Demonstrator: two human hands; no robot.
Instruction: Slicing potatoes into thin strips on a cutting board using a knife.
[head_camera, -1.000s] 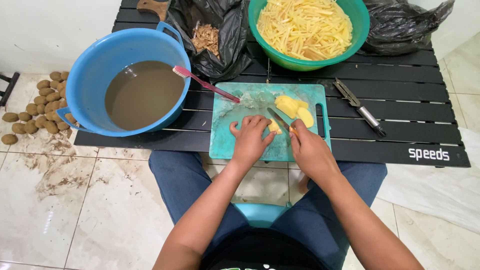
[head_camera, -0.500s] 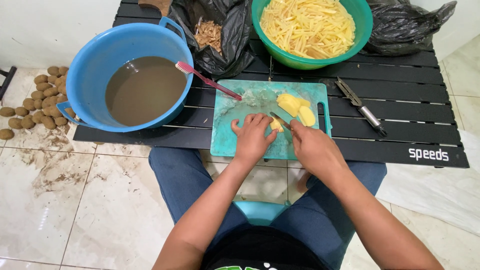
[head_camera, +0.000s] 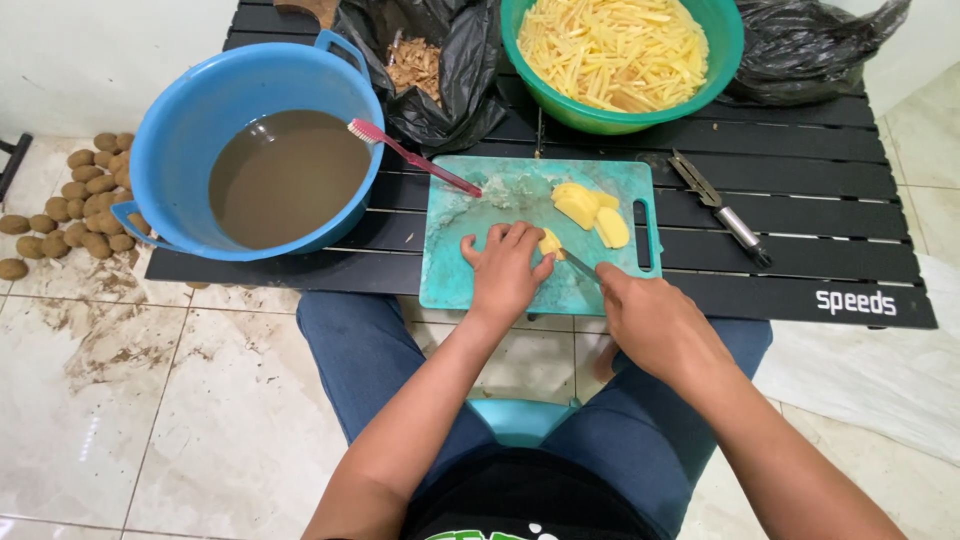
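On the teal cutting board, near its front edge, a small yellow potato piece lies pinned under the fingertips of the left hand, whose grip is pressed down on it. At about four o'clock from the piece, the right hand has its grip clamped on the handle of a knife, the blade angled toward the piece and touching it or just beside it; I cannot tell which. At one o'clock from the piece, more peeled potato slices lie stacked on the board. A pink toothbrush reaches from the board's ten o'clock corner up onto the rim of a blue basin holding brown water. At twelve o'clock, a green bowl is heaped with cut potato sticks, with a black bag of peelings beside it. A peeler rests on the black slatted tabletop at three o'clock. Unpeeled potatoes lie on the floor at nine o'clock.
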